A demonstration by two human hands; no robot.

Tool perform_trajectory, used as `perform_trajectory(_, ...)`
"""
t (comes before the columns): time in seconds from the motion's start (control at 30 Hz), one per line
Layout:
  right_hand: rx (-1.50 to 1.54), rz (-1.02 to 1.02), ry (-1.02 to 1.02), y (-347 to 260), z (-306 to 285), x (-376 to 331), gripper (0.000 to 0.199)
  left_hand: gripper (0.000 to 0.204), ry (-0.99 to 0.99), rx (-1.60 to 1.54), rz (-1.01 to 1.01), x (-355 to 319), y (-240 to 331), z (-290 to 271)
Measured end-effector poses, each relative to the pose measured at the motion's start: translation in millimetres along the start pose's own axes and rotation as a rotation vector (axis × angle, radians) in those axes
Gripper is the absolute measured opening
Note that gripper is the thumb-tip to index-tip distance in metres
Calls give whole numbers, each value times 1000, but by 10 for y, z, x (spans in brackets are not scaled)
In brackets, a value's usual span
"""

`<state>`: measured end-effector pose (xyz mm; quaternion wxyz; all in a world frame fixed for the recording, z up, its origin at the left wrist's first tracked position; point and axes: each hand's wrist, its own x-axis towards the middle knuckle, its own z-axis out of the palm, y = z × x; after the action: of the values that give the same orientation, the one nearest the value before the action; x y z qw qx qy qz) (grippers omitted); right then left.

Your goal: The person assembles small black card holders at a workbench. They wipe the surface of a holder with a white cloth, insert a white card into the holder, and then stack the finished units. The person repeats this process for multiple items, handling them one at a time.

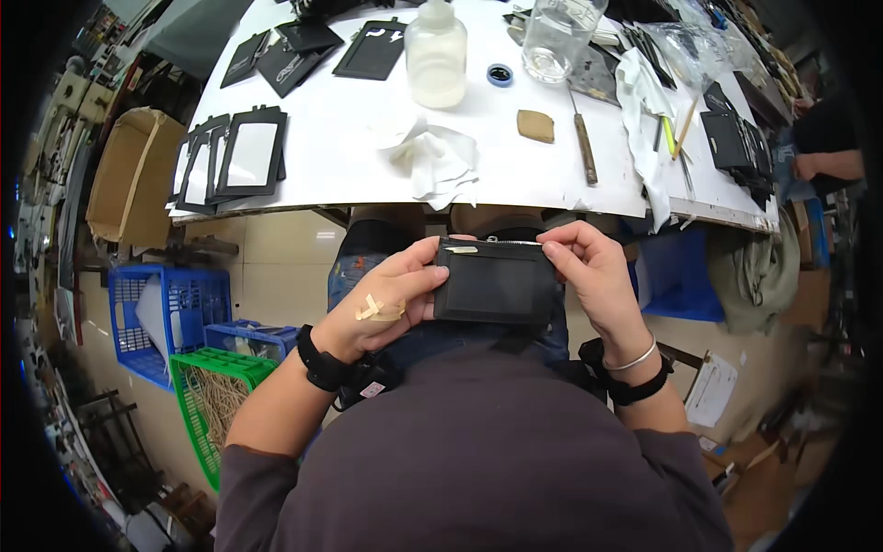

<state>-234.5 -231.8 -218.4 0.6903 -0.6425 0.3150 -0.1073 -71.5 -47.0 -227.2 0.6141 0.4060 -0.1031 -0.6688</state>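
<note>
Both hands [386,304] [593,271] covering black pouch [495,283] edges

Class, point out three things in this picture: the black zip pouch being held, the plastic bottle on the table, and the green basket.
black zip pouch [495,290], head view, middle of its front
plastic bottle [436,57], head view, its body
green basket [221,366], head view, its upper rim

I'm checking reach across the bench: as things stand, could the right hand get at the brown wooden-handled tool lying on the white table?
Probably not straight away: the right hand is pinching the black zipped pouch with the left hand. The tool lies uncovered ahead.
</note>
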Motion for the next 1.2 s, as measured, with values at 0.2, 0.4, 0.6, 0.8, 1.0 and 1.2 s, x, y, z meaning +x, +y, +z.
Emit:
perform_trajectory(0.2, -60, 19, 1, -7, 77, 1, 12, 40, -72, -152, -8, 0, -17, -100)
perform_trajectory(0.4, -26, -5, -7, 19, 99, 2, 12, 40, -76, -136, -11, -28, -6, -101)
perform_trajectory(0.6, -197, -135, -121, -2, 109, 95, 14, 43, -122, 41, -108, -45, -18, -266)
perform_trajectory(0.8, -343, -233, -206, -159, 534, 395, 19, 56, -130, -117, -162, 40, -144, -198)
perform_trajectory(1.0, -500, -401, 47, -69, 477, 281, 10, 54, -134, -468, 8, -159, -130, -379)
perform_trajectory(1.2, -671, -627, 22, 38, 657, 41, 6, 52, -50, -496, 45, -217, -215, -478)
